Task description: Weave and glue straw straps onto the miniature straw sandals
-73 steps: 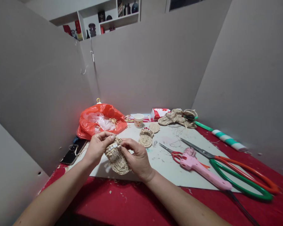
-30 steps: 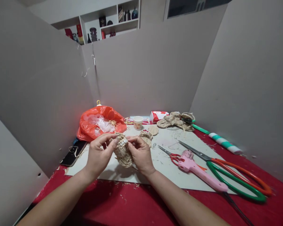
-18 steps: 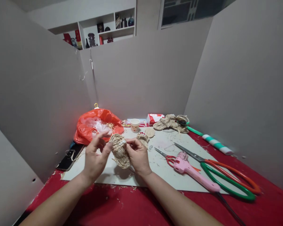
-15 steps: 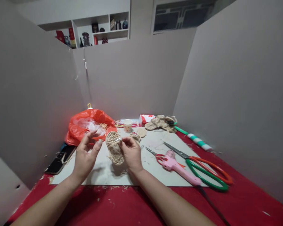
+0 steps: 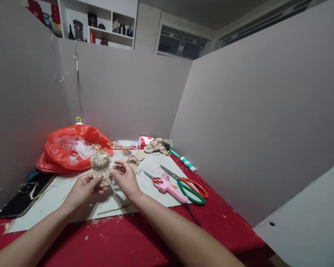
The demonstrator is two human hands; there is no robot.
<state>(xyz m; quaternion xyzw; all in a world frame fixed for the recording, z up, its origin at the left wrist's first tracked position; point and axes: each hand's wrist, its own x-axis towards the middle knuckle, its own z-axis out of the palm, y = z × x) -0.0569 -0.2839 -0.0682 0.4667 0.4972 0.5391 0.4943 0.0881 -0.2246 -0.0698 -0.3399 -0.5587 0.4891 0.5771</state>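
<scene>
A small woven straw slipper [image 5: 102, 162] is raised above the white board, its rounded end up and a shiny clear patch on its strap. My left hand [image 5: 85, 187] pinches its lower end between thumb and fingers. Close by its right edge is my right hand [image 5: 126, 181], fingers apart; whether a fingertip touches the straw I cannot tell. Behind the right hand, a second straw slipper [image 5: 133, 165] with red beads lies on the board, beside a round straw piece [image 5: 140, 155].
On the right lie large scissors [image 5: 187, 185], small red-handled scissors [image 5: 153, 179] and a pink glue gun [image 5: 169, 188]. A red plastic bag [image 5: 53, 150], a paper cup [image 5: 126, 148] and a straw bundle [image 5: 158, 146] stand behind. A phone [image 5: 25, 196] lies left; grey panels surround the table.
The slipper has passed from my right hand to my left and turned upright. My right hand has let go. The view has swung right, shifting everything leftward.
</scene>
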